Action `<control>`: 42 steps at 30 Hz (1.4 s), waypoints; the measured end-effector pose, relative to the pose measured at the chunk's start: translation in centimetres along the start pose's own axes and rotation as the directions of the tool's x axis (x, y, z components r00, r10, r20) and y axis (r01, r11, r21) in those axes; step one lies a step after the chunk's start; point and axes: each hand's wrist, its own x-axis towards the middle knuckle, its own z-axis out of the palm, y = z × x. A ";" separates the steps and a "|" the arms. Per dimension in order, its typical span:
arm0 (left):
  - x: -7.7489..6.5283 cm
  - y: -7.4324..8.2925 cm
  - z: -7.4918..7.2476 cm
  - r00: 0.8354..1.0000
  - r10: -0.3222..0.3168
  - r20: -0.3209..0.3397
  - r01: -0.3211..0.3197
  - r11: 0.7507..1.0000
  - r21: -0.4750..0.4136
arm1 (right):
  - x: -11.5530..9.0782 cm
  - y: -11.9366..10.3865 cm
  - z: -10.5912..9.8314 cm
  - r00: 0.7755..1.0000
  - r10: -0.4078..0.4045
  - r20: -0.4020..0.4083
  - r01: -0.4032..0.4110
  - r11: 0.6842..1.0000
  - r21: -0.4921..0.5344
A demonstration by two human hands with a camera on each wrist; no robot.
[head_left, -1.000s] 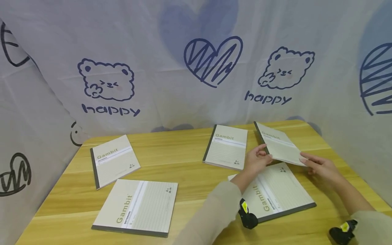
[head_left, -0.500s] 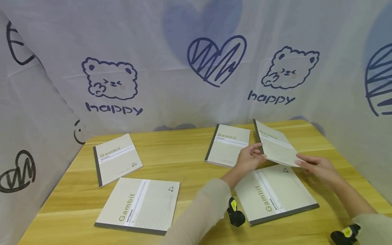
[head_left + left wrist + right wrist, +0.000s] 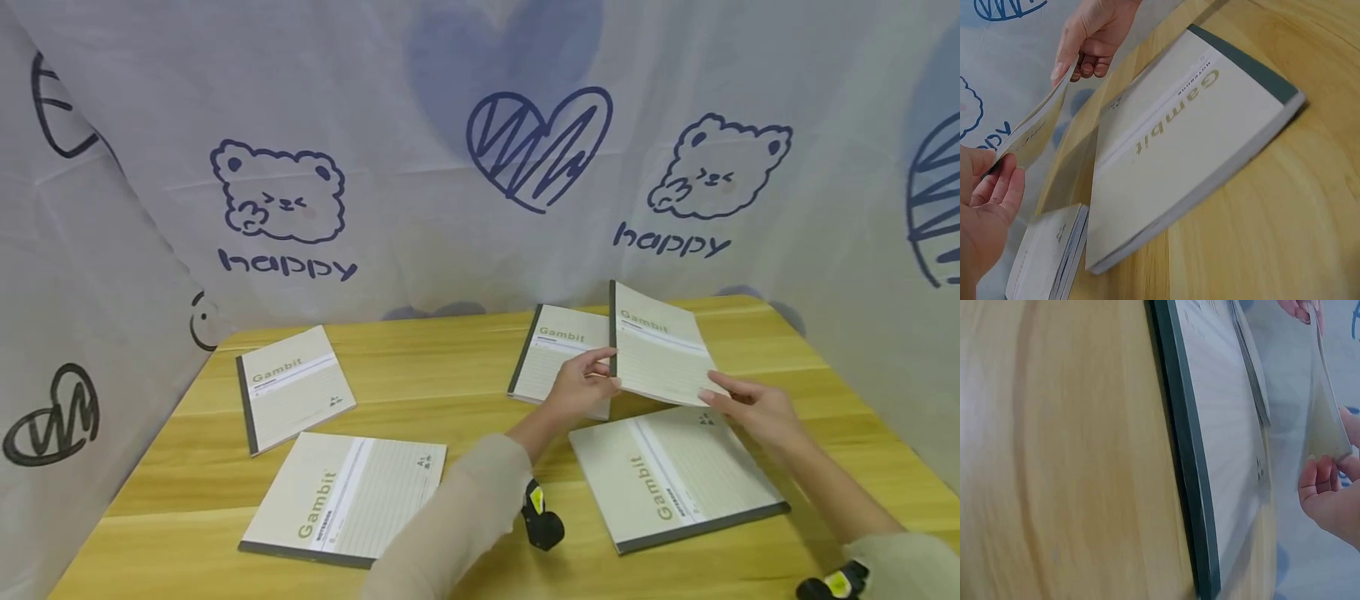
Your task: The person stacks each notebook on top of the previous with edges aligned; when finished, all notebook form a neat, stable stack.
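Between both hands, a cream "Gambit" notebook (image 3: 660, 346) with a dark spine is held tilted above the table. My left hand (image 3: 576, 385) pinches its spine edge near the lower left corner. At the lower right corner, my right hand (image 3: 753, 407) grips it between thumb and fingers. In the left wrist view the held notebook (image 3: 1041, 119) appears nearly edge-on. Behind the left hand lies another notebook (image 3: 558, 354), partly covered by the raised one. Below the hands, a notebook (image 3: 675, 475) lies flat with its spine toward the front.
Two more notebooks lie on the left: one at the back (image 3: 292, 387), and one nearer the front (image 3: 330, 492), partly covered by the left sleeve (image 3: 457, 508). A printed white curtain (image 3: 420, 217) hangs behind the wooden table (image 3: 420, 367).
Both hands have carried the notebook leftward, and it now overlaps the notebook at the back. Its cover faces the head camera more. The head view has shifted slightly.
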 end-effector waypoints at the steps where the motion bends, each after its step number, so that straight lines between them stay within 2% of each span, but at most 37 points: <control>1: -0.1 0.0 -0.3 1.000 0.001 0.001 -0.001 1.000 0.008 | 0.0 -0.2 0.2 1.000 -0.002 0.004 0.002 1.000 0.006; 6: -0.6 -0.2 -1.6 1.000 0.001 -0.002 -0.001 0.999 0.043 | 0.0 -0.8 1.4 1.000 -0.024 -0.001 0.024 0.999 0.040; 10: -1.0 -0.6 -2.8 1.000 -0.002 -0.009 0.003 0.998 0.065 | 0.2 -1.4 2.6 0.998 -0.053 -0.033 0.053 0.999 -0.007; 13: -1.2 -0.9 -3.8 1.000 0.003 -0.011 -0.002 0.997 0.081 | 0.2 -1.9 3.6 0.997 -0.069 -0.034 0.069 0.998 -0.002; 20: -1.3 -1.5 -5.7 0.999 0.029 0.019 -0.030 0.994 0.102 | 0.4 -2.7 5.4 0.995 -0.086 -0.059 0.087 0.996 0.017; 27: -1.5 -2.0 -7.5 0.999 0.031 0.037 -0.035 0.994 0.107 | 0.9 -3.4 7.2 0.994 -0.103 -0.043 0.106 0.993 0.058; 34: -1.8 -2.4 -8.8 1.000 0.017 0.026 -0.020 0.990 0.139 | 1.3 -4.1 8.6 0.989 -0.127 -0.072 0.130 0.991 0.041; 42: -1.6 -2.7 -9.8 1.000 0.008 0.009 -0.010 0.980 0.199 | 1.8 -4.5 9.8 0.990 -0.112 -0.090 0.115 0.993 0.026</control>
